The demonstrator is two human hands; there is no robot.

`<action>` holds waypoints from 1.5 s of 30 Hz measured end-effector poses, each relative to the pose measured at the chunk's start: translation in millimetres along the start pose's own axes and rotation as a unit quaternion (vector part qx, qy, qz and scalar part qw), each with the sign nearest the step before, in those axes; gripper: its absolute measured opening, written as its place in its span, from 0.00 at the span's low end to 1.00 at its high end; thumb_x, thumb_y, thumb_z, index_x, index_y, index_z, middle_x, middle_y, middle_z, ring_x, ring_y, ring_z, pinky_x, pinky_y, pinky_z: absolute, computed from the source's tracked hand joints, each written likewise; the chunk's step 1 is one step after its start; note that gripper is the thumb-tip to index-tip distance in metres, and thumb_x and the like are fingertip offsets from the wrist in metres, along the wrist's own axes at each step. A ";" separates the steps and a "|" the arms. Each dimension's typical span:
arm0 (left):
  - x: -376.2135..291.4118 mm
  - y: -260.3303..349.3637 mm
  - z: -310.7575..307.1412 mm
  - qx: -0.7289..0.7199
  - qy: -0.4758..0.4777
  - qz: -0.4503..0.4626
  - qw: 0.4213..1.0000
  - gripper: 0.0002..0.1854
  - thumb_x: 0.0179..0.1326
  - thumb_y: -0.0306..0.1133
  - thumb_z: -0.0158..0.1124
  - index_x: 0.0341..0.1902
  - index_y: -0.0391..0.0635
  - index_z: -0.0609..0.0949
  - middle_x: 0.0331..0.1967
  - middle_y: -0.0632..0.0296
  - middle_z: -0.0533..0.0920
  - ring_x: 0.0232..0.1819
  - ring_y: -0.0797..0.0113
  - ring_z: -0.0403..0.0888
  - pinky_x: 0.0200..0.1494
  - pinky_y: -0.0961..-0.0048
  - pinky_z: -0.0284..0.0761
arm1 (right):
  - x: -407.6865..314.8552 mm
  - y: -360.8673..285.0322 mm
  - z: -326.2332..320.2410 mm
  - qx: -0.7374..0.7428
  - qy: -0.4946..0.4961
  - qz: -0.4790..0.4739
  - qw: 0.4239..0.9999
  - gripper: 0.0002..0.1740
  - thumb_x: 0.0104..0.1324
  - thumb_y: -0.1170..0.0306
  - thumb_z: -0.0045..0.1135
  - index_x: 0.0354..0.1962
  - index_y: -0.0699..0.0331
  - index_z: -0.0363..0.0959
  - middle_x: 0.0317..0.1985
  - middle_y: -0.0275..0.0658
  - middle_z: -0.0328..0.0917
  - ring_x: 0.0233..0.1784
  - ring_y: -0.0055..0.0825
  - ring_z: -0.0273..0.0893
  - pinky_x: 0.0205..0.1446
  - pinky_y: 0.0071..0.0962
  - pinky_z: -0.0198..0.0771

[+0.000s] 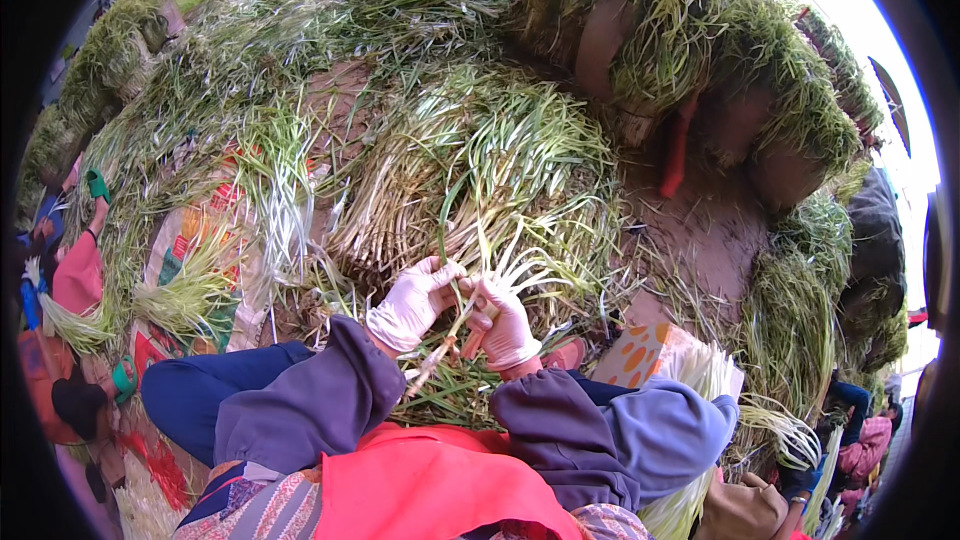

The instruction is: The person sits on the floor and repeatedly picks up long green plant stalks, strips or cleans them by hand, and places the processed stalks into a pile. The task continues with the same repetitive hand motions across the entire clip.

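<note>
Both of my hands wear thin whitish gloves and meet just above my lap. My left hand [403, 309] pinches a leafy stalk [448, 214], whose green leaf rises above the fingers. Curled inside my right hand [511, 328] is a small bunch of pale peeled stalks [517, 268], their tips fanning upward. Below the fingers hangs a brownish root end [431, 369]. Just beyond my hands lies a wide heap of unpeeled green stalks [480, 157], possibly green garlic, with their pale ends towards me. Left of that heap lies a bunch of whitish cleaned stalks [285, 195].
Printed sacking [169, 247] at left bears another pale bunch [191, 296]. Large bundles [660, 37] stand at the upper right. Beside my right knee is a spotted bag [634, 356]. Other people work at left [64, 375] and lower right [866, 446]. Loose leaves [360, 7] litter the ground.
</note>
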State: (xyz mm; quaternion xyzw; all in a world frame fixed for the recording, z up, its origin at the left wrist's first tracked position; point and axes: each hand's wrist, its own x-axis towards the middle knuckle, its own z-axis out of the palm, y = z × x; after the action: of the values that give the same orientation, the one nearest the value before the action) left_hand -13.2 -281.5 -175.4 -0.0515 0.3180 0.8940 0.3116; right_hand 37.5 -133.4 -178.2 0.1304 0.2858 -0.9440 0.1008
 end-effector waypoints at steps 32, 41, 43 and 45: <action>-35.2 -18.0 13.9 0.649 0.059 0.320 0.688 0.07 0.59 0.31 0.58 0.34 0.40 0.77 0.29 0.55 0.79 0.33 0.60 0.79 0.35 0.70 0.74 | 17.6 -2.2 14.8 -0.121 0.270 -0.129 0.946 0.06 0.60 0.74 0.52 0.26 0.59 0.65 0.13 0.23 0.58 0.09 0.10 0.50 0.09 0.13 0.42; -65.9 77.2 12.1 0.440 0.156 0.061 0.882 0.10 0.64 0.34 0.53 0.34 0.39 0.78 0.20 0.67 0.77 0.16 0.82 0.70 0.19 0.85 0.66 | 17.9 -32.8 2.9 -0.139 0.332 -0.155 0.920 0.04 0.60 0.72 0.54 0.29 0.62 0.69 0.16 0.25 0.64 0.11 0.10 0.53 0.10 0.11 0.44; -56.1 62.9 12.9 0.603 0.071 0.123 0.785 0.11 0.58 0.35 0.61 0.39 0.39 0.80 0.29 0.61 0.82 0.27 0.74 0.78 0.32 0.76 0.75 | 20.1 -22.7 6.1 -0.122 0.287 -0.167 0.935 0.04 0.59 0.72 0.55 0.30 0.63 0.70 0.16 0.26 0.66 0.11 0.11 0.56 0.10 0.11 0.45; -51.7 33.5 15.1 0.676 -0.025 0.223 0.702 0.16 0.52 0.36 0.65 0.42 0.40 0.79 0.35 0.57 0.81 0.35 0.65 0.80 0.39 0.72 0.75 | 21.4 -12.6 9.5 -0.137 0.279 -0.135 0.941 0.03 0.59 0.73 0.55 0.31 0.63 0.70 0.16 0.26 0.65 0.10 0.11 0.56 0.09 0.13 0.46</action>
State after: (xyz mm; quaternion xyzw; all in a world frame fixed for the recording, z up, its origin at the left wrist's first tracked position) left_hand 10.0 -319.8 -130.5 0.2678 0.8313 0.4831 0.0624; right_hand 12.1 -131.0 -170.6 0.3339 0.4441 -0.8260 -0.0950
